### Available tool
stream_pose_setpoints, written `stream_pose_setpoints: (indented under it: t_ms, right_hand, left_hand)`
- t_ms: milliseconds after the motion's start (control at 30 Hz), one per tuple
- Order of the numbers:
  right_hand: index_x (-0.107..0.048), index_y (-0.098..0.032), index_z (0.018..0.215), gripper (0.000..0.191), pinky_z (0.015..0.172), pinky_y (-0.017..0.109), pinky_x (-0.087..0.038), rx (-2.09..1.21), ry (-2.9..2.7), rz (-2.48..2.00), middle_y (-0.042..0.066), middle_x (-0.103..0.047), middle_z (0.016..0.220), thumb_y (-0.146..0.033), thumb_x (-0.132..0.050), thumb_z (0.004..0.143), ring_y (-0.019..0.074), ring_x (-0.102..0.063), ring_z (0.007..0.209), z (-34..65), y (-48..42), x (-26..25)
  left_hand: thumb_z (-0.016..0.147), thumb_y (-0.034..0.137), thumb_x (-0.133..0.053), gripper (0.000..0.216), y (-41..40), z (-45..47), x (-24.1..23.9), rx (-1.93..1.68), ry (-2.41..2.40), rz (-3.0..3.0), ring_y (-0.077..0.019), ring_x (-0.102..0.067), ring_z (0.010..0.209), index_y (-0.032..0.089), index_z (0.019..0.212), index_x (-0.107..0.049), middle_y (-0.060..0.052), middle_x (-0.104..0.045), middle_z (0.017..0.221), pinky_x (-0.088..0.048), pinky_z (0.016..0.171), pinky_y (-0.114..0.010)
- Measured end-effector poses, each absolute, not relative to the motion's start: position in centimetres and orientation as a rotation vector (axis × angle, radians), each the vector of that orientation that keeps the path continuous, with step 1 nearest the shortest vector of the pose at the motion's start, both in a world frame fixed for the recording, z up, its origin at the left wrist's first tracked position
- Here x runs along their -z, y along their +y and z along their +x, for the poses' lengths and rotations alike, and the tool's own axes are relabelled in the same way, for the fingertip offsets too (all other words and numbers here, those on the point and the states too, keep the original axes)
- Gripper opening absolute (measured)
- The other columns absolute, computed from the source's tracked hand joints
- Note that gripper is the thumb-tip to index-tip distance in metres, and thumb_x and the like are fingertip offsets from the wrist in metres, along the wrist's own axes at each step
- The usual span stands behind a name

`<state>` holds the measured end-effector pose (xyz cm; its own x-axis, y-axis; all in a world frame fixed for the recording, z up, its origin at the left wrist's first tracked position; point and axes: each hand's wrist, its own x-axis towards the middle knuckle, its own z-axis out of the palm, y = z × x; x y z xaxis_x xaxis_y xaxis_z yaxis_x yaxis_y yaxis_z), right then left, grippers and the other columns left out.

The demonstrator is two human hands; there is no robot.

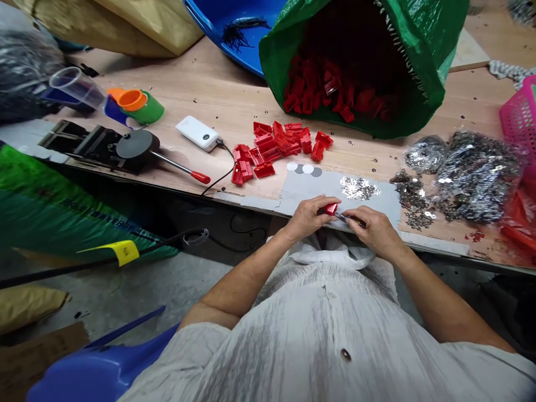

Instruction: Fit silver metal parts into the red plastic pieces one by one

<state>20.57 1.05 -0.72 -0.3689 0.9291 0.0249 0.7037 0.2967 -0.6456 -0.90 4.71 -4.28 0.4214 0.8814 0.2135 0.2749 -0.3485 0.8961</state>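
Note:
My left hand (310, 215) is closed on a small red plastic part (330, 209) at the near edge of the table. My right hand (374, 226) pinches a thin metal tool (348, 219) whose tip meets that red part. Both hands rest over a grey mat (301, 190). Just beyond them lies a small heap of shiny metal pieces (359, 188). A pile of loose red plastic parts (276, 148) sits farther out to the left.
A green sack (414, 50) lying open holds many more red parts. Bags of metal pieces (464, 173) lie at the right, next to a pink basket (521, 117). A white power bank (198, 133), a hand press (134, 148), cups (134, 103) and a blue tub (226, 28) stand to the left.

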Motion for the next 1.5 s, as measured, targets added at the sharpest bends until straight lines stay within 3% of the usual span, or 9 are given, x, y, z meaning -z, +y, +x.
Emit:
stream_pose_setpoints:
  t_ms: [367,567,733,967,1100,1300,1433,1500]
  right_hand:
    - [-0.071,-0.02,0.106,0.019,0.08,0.035,-0.053,-0.698,-2.21,-1.414,0.007,-0.072,0.098,-0.02,-0.055,0.095,0.0206,-0.068,0.089,20.7,1.2,1.9]
    - [-0.07,-0.02,0.102,0.018,0.078,0.033,-0.052,-0.594,-2.238,-1.512,0.007,-0.069,0.098,-0.019,-0.053,0.096,0.0212,-0.067,0.089,19.5,0.5,1.6]
    - [-0.068,-0.019,0.102,0.02,0.07,0.032,-0.049,-0.49,-2.23,-1.702,0.009,-0.066,0.096,-0.02,-0.049,0.096,0.0222,-0.065,0.086,17.4,-0.1,1.2]
    - [-0.063,-0.022,0.112,0.022,0.081,0.035,-0.049,-0.724,-2.153,-1.534,0.008,-0.065,0.1,-0.024,-0.047,0.097,0.0228,-0.063,0.093,19.3,0.2,1.5]
    - [-0.057,-0.02,0.115,0.023,0.079,0.034,-0.049,-0.837,-2.012,-1.451,0.009,-0.065,0.105,-0.028,-0.043,0.099,0.02,-0.063,0.086,20.4,-0.5,0.7]
    - [-0.039,-0.024,0.145,0.044,0.072,0.029,-0.047,-1.104,-2.014,-1.368,-0.003,-0.066,0.075,-0.035,-0.038,0.103,0.0153,-0.061,0.067,20.1,-1.4,-1.2]
    - [-0.045,-0.027,0.145,0.045,0.071,0.03,-0.048,-0.994,-2.079,-1.387,-0.002,-0.067,0.074,-0.042,-0.039,0.103,0.017,-0.064,0.069,19.6,-1.6,-1.6]
    - [-0.049,-0.027,0.142,0.044,0.072,0.03,-0.05,-0.971,-2.08,-1.379,0.0,-0.071,0.08,-0.043,-0.039,0.102,0.0186,-0.067,0.075,19.4,-1.6,-1.7]
  left_hand:
    - [0.075,0.031,-0.081,0.038,5.0,-1.0,4.3,-0.882,0.985,1.847,-0.0206,-0.07,0.105,0.022,0.111,-0.072,-0.003,-0.076,0.107,-0.042,0.114,-0.04]
    - [0.075,0.025,-0.079,0.032,4.8,-0.9,3.8,-0.857,1.016,1.832,-0.0198,-0.07,0.098,0.02,0.106,-0.072,-0.005,-0.075,0.107,-0.052,0.092,-0.03]
    - [0.078,0.018,-0.074,0.027,4.6,-0.7,3.7,-0.863,1.051,1.821,-0.0183,-0.07,0.095,0.02,0.104,-0.071,-0.004,-0.075,0.103,-0.051,0.091,-0.03]
    - [0.073,0.023,-0.08,0.029,4.1,-0.7,3.6,-0.901,1.094,1.762,-0.0182,-0.066,0.092,0.02,0.1,-0.069,-0.003,-0.072,0.097,-0.049,0.088,-0.03]
    - [0.07,0.029,-0.083,0.033,2.9,-0.5,2.9,-0.978,1.072,1.481,-0.0169,-0.064,0.089,0.02,0.095,-0.064,-0.003,-0.069,0.095,-0.048,0.085,-0.03]
    - [0.075,0.04,-0.081,0.04,1.1,0.6,0.7,-1.067,0.783,0.708,-0.0147,-0.069,0.09,0.021,0.099,-0.057,0.001,-0.065,0.092,-0.051,0.085,-0.028]
    - [0.078,0.038,-0.079,0.034,0.1,1.0,-0.2,-0.987,0.67,0.436,-0.0116,-0.068,0.083,0.017,0.076,-0.052,0.001,-0.067,0.083,-0.052,0.089,-0.028]
    - [0.083,0.037,-0.074,0.03,-0.2,1.3,-0.3,-0.969,0.681,0.351,-0.012,-0.068,0.082,0.018,0.075,-0.053,0.001,-0.068,0.082,-0.053,0.092,-0.031]
